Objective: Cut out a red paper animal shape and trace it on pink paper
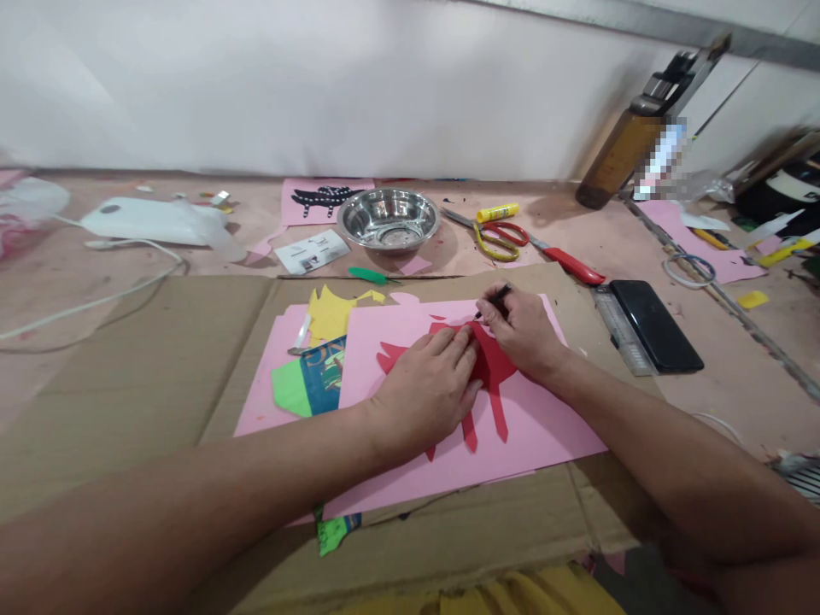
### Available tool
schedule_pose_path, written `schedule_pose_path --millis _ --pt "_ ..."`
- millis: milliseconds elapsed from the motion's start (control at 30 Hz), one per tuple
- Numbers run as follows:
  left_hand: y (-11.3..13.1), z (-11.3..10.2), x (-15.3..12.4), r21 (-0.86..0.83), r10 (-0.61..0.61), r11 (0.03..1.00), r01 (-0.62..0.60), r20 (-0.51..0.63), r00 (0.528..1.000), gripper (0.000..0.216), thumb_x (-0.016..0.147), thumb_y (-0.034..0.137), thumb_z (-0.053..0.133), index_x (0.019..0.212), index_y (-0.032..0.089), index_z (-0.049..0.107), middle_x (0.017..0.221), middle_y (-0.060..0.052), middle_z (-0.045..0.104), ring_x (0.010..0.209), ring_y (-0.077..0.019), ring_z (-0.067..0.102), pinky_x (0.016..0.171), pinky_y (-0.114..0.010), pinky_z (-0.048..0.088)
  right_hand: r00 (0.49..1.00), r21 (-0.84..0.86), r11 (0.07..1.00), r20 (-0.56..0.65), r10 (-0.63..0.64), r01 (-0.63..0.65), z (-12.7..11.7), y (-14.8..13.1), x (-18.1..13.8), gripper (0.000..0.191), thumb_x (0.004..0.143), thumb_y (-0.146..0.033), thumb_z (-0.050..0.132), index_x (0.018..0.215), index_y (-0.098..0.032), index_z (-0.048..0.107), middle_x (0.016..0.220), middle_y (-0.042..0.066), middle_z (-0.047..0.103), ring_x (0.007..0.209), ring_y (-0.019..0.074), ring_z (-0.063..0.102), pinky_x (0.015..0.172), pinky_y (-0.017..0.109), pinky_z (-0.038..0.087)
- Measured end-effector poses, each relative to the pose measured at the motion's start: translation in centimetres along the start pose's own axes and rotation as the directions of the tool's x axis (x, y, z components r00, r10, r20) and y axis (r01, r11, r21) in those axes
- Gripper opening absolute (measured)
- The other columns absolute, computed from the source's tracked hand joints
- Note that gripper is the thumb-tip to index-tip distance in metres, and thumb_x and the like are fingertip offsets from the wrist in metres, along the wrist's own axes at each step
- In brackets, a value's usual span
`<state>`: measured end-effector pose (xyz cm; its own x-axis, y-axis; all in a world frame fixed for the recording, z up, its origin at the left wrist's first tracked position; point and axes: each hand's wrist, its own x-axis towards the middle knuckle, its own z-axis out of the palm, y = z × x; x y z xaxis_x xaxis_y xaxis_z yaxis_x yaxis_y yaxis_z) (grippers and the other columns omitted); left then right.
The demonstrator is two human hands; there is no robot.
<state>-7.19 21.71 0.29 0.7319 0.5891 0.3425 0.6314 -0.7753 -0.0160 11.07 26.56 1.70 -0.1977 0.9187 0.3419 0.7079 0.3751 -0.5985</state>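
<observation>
My left hand (430, 384) lies flat with fingers stretched over a red paper cutout (496, 367), pressing it against a pink sheet (390, 470). The cutout has leg-like strips pointing down and a pointed end at the left; its middle is hidden under my hand. In my right hand (529, 329) is a dark pen (500, 295), pinched near its tip, which meets the cutout's upper edge. Beneath the pink sheet's left side, a yellow paper cutout (330, 312) and a green and blue printed paper piece (307, 380) stick out.
Cardboard (134, 367) covers the near table. Behind it stand a steel bowl (389, 220), scissors (493, 235), a glue stick (498, 212) and a red-handled cutter (573, 263). A phone (657, 326) overlaps a clear ruler (624, 333) at right. A tall brown bottle (618, 158) leans near the wall.
</observation>
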Motion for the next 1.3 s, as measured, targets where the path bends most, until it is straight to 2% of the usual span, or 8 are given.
schedule_pose_path --millis 300,567,1300 --pt "-0.05 0.07 0.05 0.004 0.015 1.0 -0.015 -0.027 1.0 0.041 0.097 0.027 0.052 0.123 -0.001 0.063 0.127 -0.022 0.066 0.112 -0.0324 0.063 0.095 -0.043 0.05 1.0 -0.015 1.0 -0.008 0.016 -0.016 -0.14 -0.06 0.02 0.014 0.089 -0.029 0.052 0.082 -0.019 0.059 0.076 0.005 0.065 0.07 0.0183 0.058 0.07 0.031 0.043" --pt "-0.04 0.06 0.0 0.006 -0.001 1.0 0.001 0.007 1.0 0.042 0.098 0.03 0.05 0.125 0.0 0.063 0.13 -0.022 0.064 0.113 -0.0318 0.062 0.097 -0.043 0.05 0.999 -0.026 1.0 -0.038 -0.007 0.006 -0.16 0.14 0.06 0.016 0.089 -0.03 0.051 0.081 -0.019 0.06 0.074 0.004 0.066 0.067 0.0173 0.058 0.067 0.029 0.042" --pt "0.02 -0.15 0.04 0.005 0.007 1.0 -0.007 -0.016 1.0 0.041 0.097 0.027 0.05 0.124 0.0 0.064 0.128 -0.021 0.066 0.113 -0.0316 0.062 0.097 -0.043 0.051 0.999 -0.028 1.0 -0.036 -0.002 0.001 -0.24 -0.04 -0.05 0.016 0.089 -0.029 0.05 0.08 -0.019 0.058 0.072 0.004 0.064 0.066 0.0169 0.057 0.065 0.029 0.04"
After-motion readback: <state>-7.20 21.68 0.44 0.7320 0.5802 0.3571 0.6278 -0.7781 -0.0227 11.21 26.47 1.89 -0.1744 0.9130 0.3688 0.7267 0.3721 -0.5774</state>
